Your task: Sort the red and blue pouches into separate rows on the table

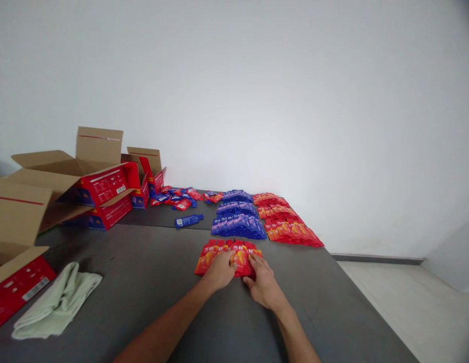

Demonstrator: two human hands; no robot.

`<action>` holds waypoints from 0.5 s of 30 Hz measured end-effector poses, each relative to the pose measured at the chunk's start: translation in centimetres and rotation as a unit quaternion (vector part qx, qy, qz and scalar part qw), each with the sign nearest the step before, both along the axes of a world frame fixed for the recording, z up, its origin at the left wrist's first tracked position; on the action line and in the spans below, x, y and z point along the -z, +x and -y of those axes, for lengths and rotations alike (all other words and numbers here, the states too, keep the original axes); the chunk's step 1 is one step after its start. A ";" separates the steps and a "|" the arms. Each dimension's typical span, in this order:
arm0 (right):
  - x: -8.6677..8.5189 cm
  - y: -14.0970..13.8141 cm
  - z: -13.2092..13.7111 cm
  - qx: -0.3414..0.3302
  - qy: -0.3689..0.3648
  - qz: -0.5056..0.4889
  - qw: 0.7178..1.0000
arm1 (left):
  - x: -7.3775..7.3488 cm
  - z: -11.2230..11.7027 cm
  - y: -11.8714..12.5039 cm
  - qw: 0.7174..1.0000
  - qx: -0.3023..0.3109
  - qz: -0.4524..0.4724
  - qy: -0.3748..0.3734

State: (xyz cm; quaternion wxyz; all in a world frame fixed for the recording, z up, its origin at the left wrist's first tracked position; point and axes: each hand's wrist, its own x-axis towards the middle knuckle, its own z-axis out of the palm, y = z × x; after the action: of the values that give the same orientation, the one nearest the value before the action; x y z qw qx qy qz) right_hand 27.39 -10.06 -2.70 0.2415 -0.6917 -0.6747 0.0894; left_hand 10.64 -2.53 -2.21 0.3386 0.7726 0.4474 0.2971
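Note:
Overlapping red pouches (240,261) with white lettering and an orange fruit picture lie in a short row on the dark table. My left hand (220,270) rests on the middle of the row, its fingers curled against the pouches. At the row's right end, my right hand (263,283) grips the pouches' edge between thumb and fingers. Parts of the pouches are hidden beneath both hands. Just beyond lie rows of blue pouches (239,226) and, to their right, rows of more red pouches (292,232).
Open cardboard boxes (108,189) stand at the left, with another open box (20,287) nearer. A folded pale green cloth (58,302) lies beside it. One blue pouch (189,221) lies apart, before a loose red and blue pile (177,196). The table (332,312) ends at the right.

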 end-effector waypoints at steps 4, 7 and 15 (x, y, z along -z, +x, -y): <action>-0.6 -0.1 0.2 -0.014 -0.017 -0.003 1.000 | -1.0 0.7 0.0 0.993 0.002 -0.111 0.039; -0.7 0.0 0.2 -0.015 -0.032 0.010 0.999 | -1.6 1.3 -0.1 0.985 0.002 -0.162 0.050; -0.3 0.1 0.0 -0.016 -0.026 0.026 0.999 | -1.1 1.8 -1.3 0.975 0.072 -0.154 0.140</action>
State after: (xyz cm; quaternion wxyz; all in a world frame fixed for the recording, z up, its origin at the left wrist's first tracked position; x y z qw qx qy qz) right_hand 27.53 -10.05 -2.40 0.2043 -0.6886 -0.6895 0.0929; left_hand 9.37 -4.35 -1.08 0.1743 0.8792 0.3912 0.2086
